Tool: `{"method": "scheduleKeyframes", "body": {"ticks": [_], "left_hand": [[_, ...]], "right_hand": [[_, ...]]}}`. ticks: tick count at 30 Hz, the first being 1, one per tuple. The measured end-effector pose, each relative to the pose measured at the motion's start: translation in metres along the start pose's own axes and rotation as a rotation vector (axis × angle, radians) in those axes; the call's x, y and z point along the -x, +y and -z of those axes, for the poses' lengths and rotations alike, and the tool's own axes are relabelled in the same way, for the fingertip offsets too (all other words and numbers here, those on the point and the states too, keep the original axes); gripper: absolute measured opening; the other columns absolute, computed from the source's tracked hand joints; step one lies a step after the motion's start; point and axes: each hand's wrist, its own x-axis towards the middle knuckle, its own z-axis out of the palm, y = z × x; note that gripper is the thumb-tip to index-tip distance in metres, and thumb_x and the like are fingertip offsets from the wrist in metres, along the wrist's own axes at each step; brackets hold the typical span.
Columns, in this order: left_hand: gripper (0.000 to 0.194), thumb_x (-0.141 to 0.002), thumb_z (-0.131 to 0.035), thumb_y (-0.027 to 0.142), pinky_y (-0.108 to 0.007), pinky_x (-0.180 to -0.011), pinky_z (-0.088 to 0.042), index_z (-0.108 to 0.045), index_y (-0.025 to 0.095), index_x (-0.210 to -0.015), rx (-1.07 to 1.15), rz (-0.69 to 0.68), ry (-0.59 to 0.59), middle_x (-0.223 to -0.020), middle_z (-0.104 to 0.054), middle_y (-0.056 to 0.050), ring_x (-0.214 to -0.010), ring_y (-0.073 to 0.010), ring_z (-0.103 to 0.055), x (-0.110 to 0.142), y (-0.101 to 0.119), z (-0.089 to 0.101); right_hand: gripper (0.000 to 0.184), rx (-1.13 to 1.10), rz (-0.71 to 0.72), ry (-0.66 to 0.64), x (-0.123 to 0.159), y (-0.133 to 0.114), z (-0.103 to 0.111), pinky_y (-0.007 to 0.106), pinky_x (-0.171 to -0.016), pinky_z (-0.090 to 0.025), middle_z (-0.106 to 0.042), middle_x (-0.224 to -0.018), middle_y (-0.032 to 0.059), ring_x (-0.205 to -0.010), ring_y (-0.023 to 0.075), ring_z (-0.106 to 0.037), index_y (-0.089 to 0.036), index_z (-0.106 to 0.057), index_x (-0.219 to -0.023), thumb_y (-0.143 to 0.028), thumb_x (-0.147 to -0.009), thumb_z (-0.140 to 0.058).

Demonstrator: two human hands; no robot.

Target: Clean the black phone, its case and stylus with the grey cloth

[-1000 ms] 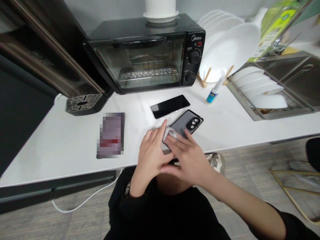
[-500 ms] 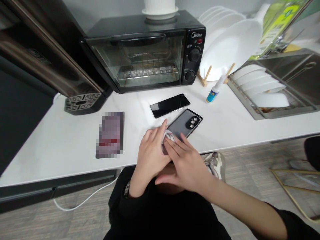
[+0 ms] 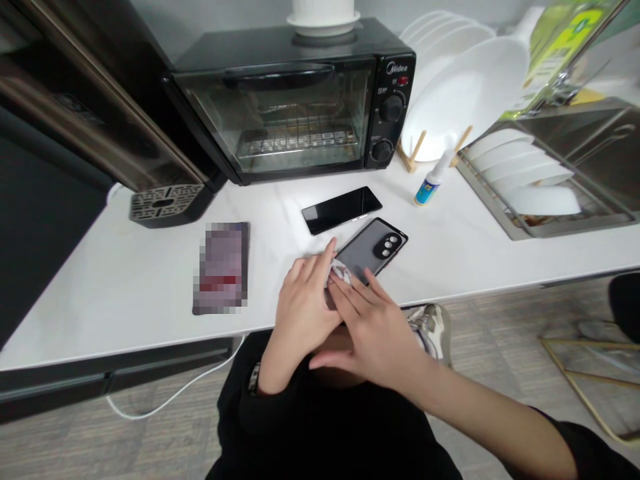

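**Left hand**: fingers pressed together, pinching a crumpled white patterned cloth against the lower end of the phone.
**Right hand**: fingers spread, tips pressing on the cloth and the phone's back.
**Phone**: slim smartphone in a black-edged case with a grey back, lying back up on a glossy white table, at 12 o'clock from the hands.
**Nearby**: black glass-faced smartphone, screen up, at 11 o'clock from the cased phone; small white bottle with a blue label at 1 o'clock; pixelated flat rectangular object, unidentifiable, at 9 o'clock.
**Beyond**: black Midea toaster oven at 12 o'clock; stainless steel dish rack holding white plates at 2 o'clock.
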Motion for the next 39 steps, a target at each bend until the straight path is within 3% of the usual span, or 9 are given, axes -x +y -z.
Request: {"method": "scheduleKeyframes", "body": {"ticks": [4, 7, 15, 21, 23, 28, 32, 35, 39], "left_hand": [[0.099, -0.085, -0.08, 0.043, -0.045, -0.108, -0.047, -0.026, 0.025, -0.166, 0.01, -0.002, 0.001, -0.142, -0.063, -0.009, -0.122, -0.0309, -0.054, 0.0, 0.001, 0.001], [0.099, -0.086, -0.08, 0.046, -0.046, -0.11, -0.045, -0.026, 0.027, -0.166, 0.005, -0.001, 0.017, -0.143, -0.063, -0.007, -0.123, -0.0306, -0.054, 0.0, 0.002, 0.0], [0.096, -0.085, -0.078, 0.03, -0.044, -0.11, -0.046, -0.027, 0.024, -0.166, 0.008, 0.012, -0.014, -0.145, -0.062, -0.008, -0.122, -0.03, -0.053, 0.001, 0.003, 0.002], [0.098, -0.087, -0.078, 0.046, -0.045, -0.111, -0.045, -0.025, 0.025, -0.166, 0.007, 0.003, 0.011, -0.144, -0.062, -0.008, -0.123, -0.0302, -0.053, 0.0, 0.003, 0.001], [0.098, -0.087, -0.079, 0.045, -0.045, -0.112, -0.044, -0.024, 0.026, -0.166, 0.016, -0.001, 0.011, -0.145, -0.062, -0.007, -0.123, -0.0301, -0.054, 0.0, 0.003, 0.001], [0.095, -0.085, -0.076, 0.028, -0.043, -0.11, -0.045, -0.026, 0.023, -0.166, 0.013, 0.007, -0.02, -0.145, -0.062, -0.009, -0.123, -0.0296, -0.053, -0.001, 0.001, 0.002], [0.099, -0.086, -0.08, 0.042, -0.045, -0.11, -0.045, -0.026, 0.024, -0.166, 0.02, 0.011, -0.017, -0.143, -0.063, -0.009, -0.122, -0.0306, -0.054, 0.0, 0.003, 0.003], [0.099, -0.086, -0.08, 0.044, -0.046, -0.112, -0.044, -0.025, 0.028, -0.166, 0.028, 0.002, -0.004, -0.146, -0.062, -0.006, -0.124, -0.0304, -0.054, 0.001, 0.004, 0.002], [0.098, -0.086, -0.078, 0.039, -0.044, -0.113, -0.044, -0.025, 0.025, -0.167, 0.056, -0.011, 0.004, -0.149, -0.061, -0.007, -0.126, -0.0294, -0.054, 0.001, 0.001, 0.001]], "right_hand": [[0.073, 0.05, -0.09, -0.019, -0.005, 0.038, 0.018, 0.066, -0.129, -0.022, -0.06, -0.154, 0.009, -0.143, 0.0325, -0.057, -0.02, -0.056, -0.15, -0.072, -0.102, -0.04], [0.069, 0.195, -0.228, 0.053, -0.016, 0.072, 0.029, 0.072, -0.126, -0.023, -0.061, -0.152, 0.0113, -0.137, 0.0376, -0.061, -0.018, -0.057, -0.149, -0.067, -0.105, -0.038], [0.088, -0.003, 0.041, -0.051, 0.003, 0.013, 0.009, 0.062, -0.13, -0.024, -0.06, -0.152, 0.0159, -0.143, 0.0327, -0.056, -0.009, -0.054, -0.15, -0.078, -0.097, -0.043], [0.063, 0.186, -0.192, 0.048, -0.015, 0.072, 0.03, 0.071, -0.127, -0.022, -0.062, -0.151, 0.0119, -0.135, 0.0364, -0.064, -0.019, -0.058, -0.148, -0.063, -0.105, -0.044], [0.071, 0.217, -0.207, 0.069, -0.017, 0.068, 0.026, 0.072, -0.125, -0.024, -0.062, -0.15, 0.0155, -0.135, 0.0394, -0.063, -0.013, -0.059, -0.147, -0.067, -0.103, -0.044], [0.098, 0.041, 0.03, -0.009, -0.001, 0.012, 0.006, 0.061, -0.129, -0.028, -0.061, -0.15, 0.0196, -0.141, 0.0348, -0.058, -0.004, -0.057, -0.146, -0.085, -0.092, -0.043], [0.072, 0.077, -0.046, -0.027, 0.0, 0.04, 0.021, 0.064, -0.127, -0.03, -0.062, -0.152, 0.0104, -0.14, 0.0322, -0.06, -0.019, -0.057, -0.148, -0.072, -0.101, -0.043], [0.067, 0.215, -0.2, 0.058, -0.01, 0.074, 0.033, 0.068, -0.124, -0.03, -0.065, -0.148, 0.0115, -0.133, 0.0364, -0.065, -0.017, -0.061, -0.145, -0.066, -0.105, -0.038], [0.087, 0.198, -0.144, 0.067, -0.02, 0.048, 0.016, 0.063, -0.125, -0.034, -0.065, -0.146, 0.0213, -0.134, 0.0393, -0.063, -0.004, -0.061, -0.142, -0.077, -0.097, -0.043]]}}
